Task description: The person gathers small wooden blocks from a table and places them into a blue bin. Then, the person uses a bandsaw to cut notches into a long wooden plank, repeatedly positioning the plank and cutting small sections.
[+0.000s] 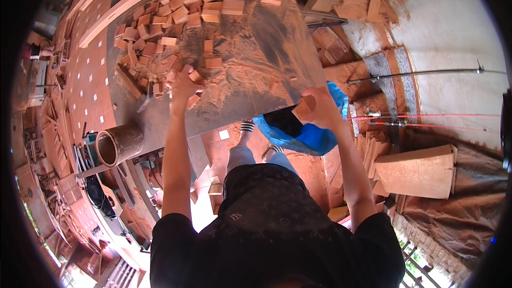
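Observation:
Small reddish wooden blocks point(211, 16) lie heaped and scattered over the dark, sawdust-covered tabletop point(213, 120). My left hand point(182, 89) is at the near left side of the heap, its fingers and thumb closed about a wooden block point(196, 77). Another block sits just below that hand, by the wrist. At the table's near right corner, my right hand point(323, 109) grips a wooden block point(304, 112). That block is above the mouth of a blue bag point(320, 141), which hangs open against the table edge with a dark inside.
A brown cylinder point(120, 145) juts from the table's near left corner. Long wooden strips point(125, 18) run along the far left side. Scrap wood point(352, 5) is piled beyond the right edge. A large cardboard-coloured panel point(416, 170) stands at the right.

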`<act>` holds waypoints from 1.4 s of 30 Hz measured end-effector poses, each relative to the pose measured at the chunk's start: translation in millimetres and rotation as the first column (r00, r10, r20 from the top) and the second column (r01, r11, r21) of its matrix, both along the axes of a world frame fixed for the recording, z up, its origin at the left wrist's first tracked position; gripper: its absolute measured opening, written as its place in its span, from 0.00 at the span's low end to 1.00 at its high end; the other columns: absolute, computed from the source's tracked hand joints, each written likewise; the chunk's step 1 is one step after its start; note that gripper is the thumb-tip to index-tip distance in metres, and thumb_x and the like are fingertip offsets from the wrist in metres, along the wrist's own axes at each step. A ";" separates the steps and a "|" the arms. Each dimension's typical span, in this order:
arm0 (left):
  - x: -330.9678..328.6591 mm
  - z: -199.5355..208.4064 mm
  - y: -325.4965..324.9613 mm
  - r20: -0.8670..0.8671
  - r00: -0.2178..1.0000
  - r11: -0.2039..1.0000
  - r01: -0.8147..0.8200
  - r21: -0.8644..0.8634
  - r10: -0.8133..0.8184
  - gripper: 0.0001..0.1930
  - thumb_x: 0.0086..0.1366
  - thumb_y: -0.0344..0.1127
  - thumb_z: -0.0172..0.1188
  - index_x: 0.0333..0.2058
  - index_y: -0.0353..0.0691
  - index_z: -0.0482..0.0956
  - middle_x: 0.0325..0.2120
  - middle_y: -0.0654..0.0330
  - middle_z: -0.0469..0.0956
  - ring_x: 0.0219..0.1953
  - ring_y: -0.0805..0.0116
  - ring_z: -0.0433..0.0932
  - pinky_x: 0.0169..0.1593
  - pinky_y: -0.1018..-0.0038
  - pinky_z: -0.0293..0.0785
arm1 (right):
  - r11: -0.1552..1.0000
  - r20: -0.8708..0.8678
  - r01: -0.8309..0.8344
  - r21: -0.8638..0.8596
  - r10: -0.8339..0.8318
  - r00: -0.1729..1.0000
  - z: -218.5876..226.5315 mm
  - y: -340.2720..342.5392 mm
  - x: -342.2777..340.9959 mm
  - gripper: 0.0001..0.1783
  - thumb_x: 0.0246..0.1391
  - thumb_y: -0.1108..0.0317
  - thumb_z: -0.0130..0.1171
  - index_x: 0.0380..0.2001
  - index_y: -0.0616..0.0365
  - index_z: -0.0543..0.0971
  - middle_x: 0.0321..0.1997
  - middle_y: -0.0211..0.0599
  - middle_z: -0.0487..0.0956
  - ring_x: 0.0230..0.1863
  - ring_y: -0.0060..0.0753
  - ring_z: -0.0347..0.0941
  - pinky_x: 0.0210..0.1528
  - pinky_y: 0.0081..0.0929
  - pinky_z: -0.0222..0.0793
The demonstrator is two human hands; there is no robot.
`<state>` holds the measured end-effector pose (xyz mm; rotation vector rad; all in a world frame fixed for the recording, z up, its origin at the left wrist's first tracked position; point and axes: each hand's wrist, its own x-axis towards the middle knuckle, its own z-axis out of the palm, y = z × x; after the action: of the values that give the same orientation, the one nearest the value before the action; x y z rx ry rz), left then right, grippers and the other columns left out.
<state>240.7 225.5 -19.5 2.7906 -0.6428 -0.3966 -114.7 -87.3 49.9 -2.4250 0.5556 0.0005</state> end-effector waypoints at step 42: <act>-24.4 -1.2 89.3 0.005 0.991 0.934 -0.123 -0.335 0.132 0.27 0.55 0.55 0.73 0.57 0.72 0.86 0.45 0.69 0.87 0.48 0.63 0.85 0.50 0.61 0.83 | 0.975 -0.193 -0.107 0.197 0.146 0.970 -146.6 51.5 425.4 0.51 0.49 0.69 0.75 0.76 0.53 0.63 0.43 0.45 0.85 0.23 0.37 0.79 0.24 0.38 0.74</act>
<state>216.3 314.7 -20.7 2.4980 -0.4786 -0.2007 310.7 -35.8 -96.7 -2.2865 0.4676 0.3476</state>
